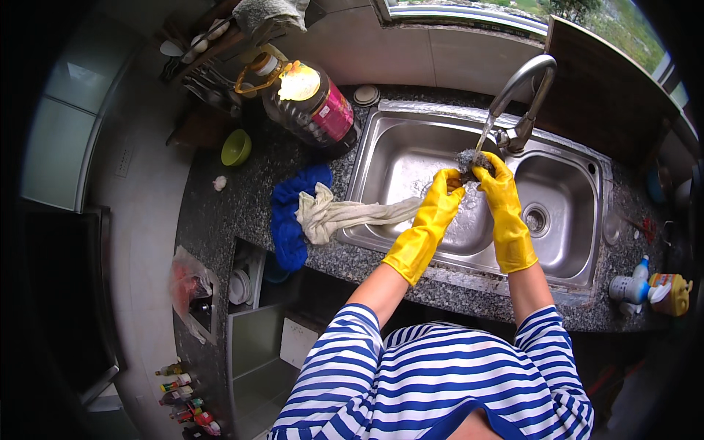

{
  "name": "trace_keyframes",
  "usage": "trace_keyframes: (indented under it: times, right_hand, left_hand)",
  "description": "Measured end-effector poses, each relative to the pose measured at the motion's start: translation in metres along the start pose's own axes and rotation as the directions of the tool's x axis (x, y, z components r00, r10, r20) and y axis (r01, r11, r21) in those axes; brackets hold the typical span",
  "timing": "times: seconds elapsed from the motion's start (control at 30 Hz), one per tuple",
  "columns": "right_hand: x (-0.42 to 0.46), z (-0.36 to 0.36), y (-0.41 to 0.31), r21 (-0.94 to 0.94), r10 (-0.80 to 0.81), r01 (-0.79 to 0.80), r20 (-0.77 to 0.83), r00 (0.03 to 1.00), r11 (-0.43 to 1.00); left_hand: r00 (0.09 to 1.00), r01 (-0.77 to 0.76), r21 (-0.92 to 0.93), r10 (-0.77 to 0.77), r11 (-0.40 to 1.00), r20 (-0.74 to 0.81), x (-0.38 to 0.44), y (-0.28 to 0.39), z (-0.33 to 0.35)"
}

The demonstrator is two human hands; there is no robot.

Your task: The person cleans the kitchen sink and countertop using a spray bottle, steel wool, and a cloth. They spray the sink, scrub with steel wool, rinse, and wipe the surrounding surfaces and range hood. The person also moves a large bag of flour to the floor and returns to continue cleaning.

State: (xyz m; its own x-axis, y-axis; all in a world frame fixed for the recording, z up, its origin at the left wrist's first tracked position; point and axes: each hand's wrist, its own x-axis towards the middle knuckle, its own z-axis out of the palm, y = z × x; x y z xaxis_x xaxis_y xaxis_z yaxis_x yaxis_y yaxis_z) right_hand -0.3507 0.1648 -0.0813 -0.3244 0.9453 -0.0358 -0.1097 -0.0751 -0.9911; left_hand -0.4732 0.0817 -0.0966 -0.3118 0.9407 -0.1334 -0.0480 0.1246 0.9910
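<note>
Both my hands wear yellow rubber gloves over the left basin of a stainless-steel double sink (385,165). My right hand (498,179) pinches a dark grey scouring pad (468,159), probably steel wool, under the running faucet (520,82). Water falls from the spout onto the pad. My left hand (444,192) is just below and left of the pad, its fingers curled. Whether it holds anything is hidden by the glove. A twisted cream cloth (352,213) stretches from the counter over the sink rim, its far end beside my left hand.
Left of the sink, a blue cloth (289,220) lies by a large handled plastic bottle (313,104). Further left are a green bowl (236,147) and a garlic bulb (219,183). Bottles (630,289) and a yellow container (670,294) stand right. Below, a cabinet door (256,341) hangs open.
</note>
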Motion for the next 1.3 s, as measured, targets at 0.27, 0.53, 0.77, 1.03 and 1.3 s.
trace_keyframes:
  times: [0.27, 0.53, 0.77, 1.03, 1.3]
  right_hand:
    - [0.025, -0.035, 0.049, -0.429, -0.017, -0.03, -0.104, 0.994, 0.903]
    - [0.068, -0.01, -0.02, 0.036, 0.344, -0.342, -0.052, 0.938, 0.939]
    - [0.06, 0.023, 0.014, 0.155, 0.356, -0.341, -0.08, 0.931, 0.927]
    - [-0.005, 0.079, 0.004, -0.218, 0.391, -0.351, 0.182, 0.902, 0.911]
    - [0.009, 0.197, -0.03, 0.212, 0.204, -0.358, 0.523, 0.827, 0.909]
  left_hand:
    - [0.95, 0.136, 0.964, 0.248, 0.227, -0.192, -0.039, -0.005, -0.177]
    - [0.917, 0.233, 0.971, 0.345, -0.051, -0.202, -0.052, -0.039, -0.212]
    - [0.968, -0.053, 0.601, 0.189, 0.798, -0.165, -0.059, -0.016, -0.189]
    - [0.909, 0.383, -0.169, -0.337, 0.908, 0.248, -0.072, 0.03, -0.104]
    - [0.891, 0.348, -0.266, -0.23, 0.899, 0.391, -0.081, -0.037, -0.091]
